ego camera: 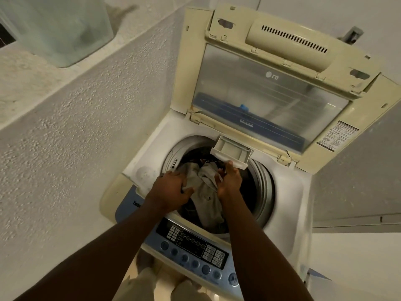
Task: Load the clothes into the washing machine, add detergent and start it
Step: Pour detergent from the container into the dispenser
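A top-loading washing machine (288, 192) stands below me with its lid (271, 83) raised. Inside the drum (263, 192) lie dark clothes, and a light beige garment (206, 192) is draped over them. My left hand (171, 190) grips the garment's left side at the drum's rim. My right hand (230, 179) holds its upper right part, and the thumb touches the detergent drawer (232, 152), which is pulled out over the drum. The control panel (195, 246) with round blue buttons runs along the front edge, between my forearms.
A rough plastered wall (76, 127) with a ledge rises close on the left. On that ledge stands a pale translucent container (60, 27). A white panel (358, 170) closes off the right side. My legs in beige trousers (141, 285) show below the machine's front.
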